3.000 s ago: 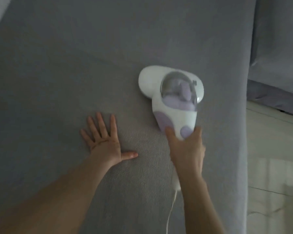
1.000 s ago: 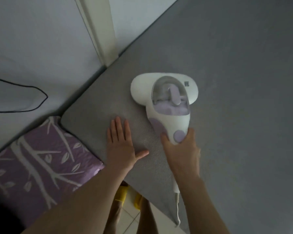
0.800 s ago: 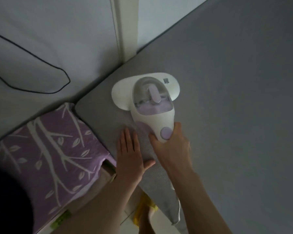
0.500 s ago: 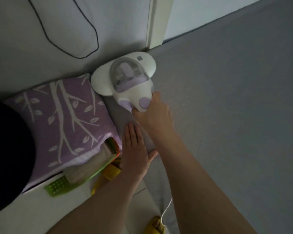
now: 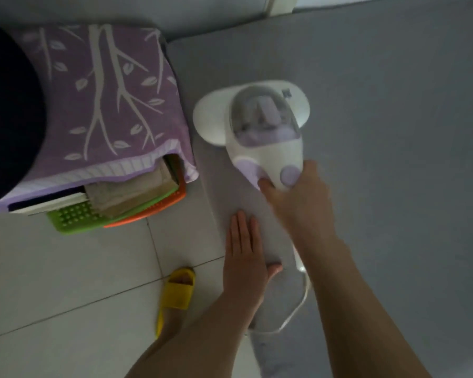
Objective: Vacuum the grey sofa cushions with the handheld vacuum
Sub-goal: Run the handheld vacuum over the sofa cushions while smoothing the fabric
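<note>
A right hand (image 5: 301,203) grips the handle of a white vacuum (image 5: 260,132) lying flat near the left edge of a grey sofa cushion (image 5: 393,159). The left hand (image 5: 243,257) presses flat, fingers straight. The trailing cord (image 5: 298,312) could snag, and the head could slip off the edge.

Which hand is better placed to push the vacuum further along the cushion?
The right hand: it already grips the vacuum by its handle. The left hand only lies flat on the cushion, near its edge.
</note>
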